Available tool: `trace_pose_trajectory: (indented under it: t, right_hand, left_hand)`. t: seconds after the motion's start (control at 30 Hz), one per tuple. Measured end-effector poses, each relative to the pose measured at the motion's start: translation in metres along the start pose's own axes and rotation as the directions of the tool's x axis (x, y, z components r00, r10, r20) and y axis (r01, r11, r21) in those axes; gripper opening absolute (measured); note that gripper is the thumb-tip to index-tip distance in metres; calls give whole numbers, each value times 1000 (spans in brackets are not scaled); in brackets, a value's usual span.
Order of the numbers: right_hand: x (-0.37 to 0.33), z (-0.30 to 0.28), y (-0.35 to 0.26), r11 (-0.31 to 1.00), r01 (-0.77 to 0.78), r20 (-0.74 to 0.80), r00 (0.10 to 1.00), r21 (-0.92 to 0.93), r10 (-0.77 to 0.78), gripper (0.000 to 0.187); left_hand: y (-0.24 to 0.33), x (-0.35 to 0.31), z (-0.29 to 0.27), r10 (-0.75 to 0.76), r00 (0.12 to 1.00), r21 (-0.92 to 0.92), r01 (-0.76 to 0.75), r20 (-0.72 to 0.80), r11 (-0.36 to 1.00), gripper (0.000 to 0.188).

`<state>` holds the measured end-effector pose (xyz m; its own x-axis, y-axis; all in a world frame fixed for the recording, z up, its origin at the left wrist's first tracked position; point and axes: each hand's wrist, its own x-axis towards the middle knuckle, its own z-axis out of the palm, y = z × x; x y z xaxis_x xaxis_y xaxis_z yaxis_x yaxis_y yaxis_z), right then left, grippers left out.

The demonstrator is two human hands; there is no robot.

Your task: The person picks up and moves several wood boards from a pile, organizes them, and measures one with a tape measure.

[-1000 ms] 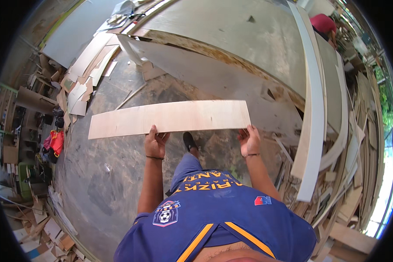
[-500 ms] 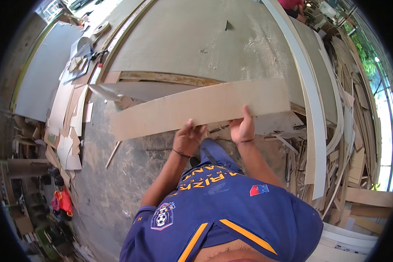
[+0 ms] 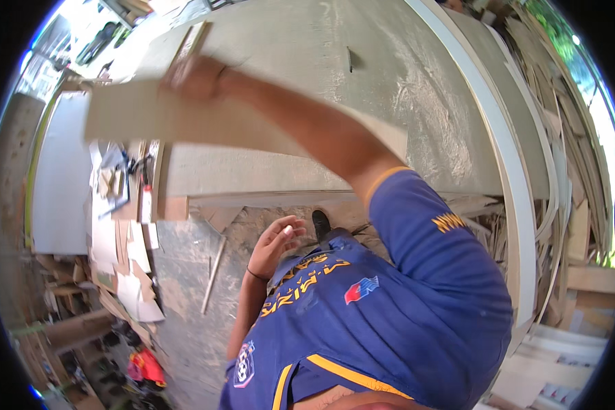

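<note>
A long, narrow tan board [image 3: 208,126] stretches over the large work surface, its left end past the surface's left side. My right arm reaches across to the left above it. My right hand [image 3: 197,78] is smeared by motion but appears closed on the board's upper edge near the left end. My left hand [image 3: 277,244] is off the board, close in front of my body. Its fingers are apart and loosely bent, with nothing seen in them.
The big grey-green work surface [image 3: 253,171] lies ahead, with a long pale strip [image 3: 502,157] along its right side. Offcuts [image 3: 133,301] and a thin stick [image 3: 213,277] lie on the floor at left. Scrap boards [image 3: 567,137] are heaped at right.
The board has moved forward and left, from before my body to over the work surface. My left hand has let go of it. My right arm has swung across to the far left.
</note>
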<state>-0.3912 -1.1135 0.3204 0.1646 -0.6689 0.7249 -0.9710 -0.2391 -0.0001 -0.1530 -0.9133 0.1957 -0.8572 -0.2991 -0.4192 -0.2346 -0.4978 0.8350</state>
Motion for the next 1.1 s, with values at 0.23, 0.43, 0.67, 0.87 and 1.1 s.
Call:
trace_pose_trajectory:
  t: [0.23, 0.43, 0.67, 0.87, 1.1]
  right_hand:
    - [-78, 199, -58, 801, -540, 790, 595, 257, 148, 36]
    - [-69, 256, -30, 724, -681, 824, 470, 109, 318, 35]
    - [-37, 301, -19, 819, -561, 834, 504, 119, 224, 58]
    - [-47, 299, -50, 942, -319, 872, 484, 102, 69, 104]
    - [-18, 322, -80, 975, -208, 780, 622, 73, 74, 79]
  left_hand:
    - [16, -1, -74, 30, 935, -153, -90, -353, 984, 37]
    - [13, -14, -135, -58, 882, -235, -61, -467, 970, 37]
    - [40, 19, -192, -65, 882, -197, -32, -467, 980, 36]
    - [72, 24, -251, -76, 893, -134, 18, -443, 991, 37]
    - [74, 19, -312, -86, 893, -118, 37, -442, 992, 35]
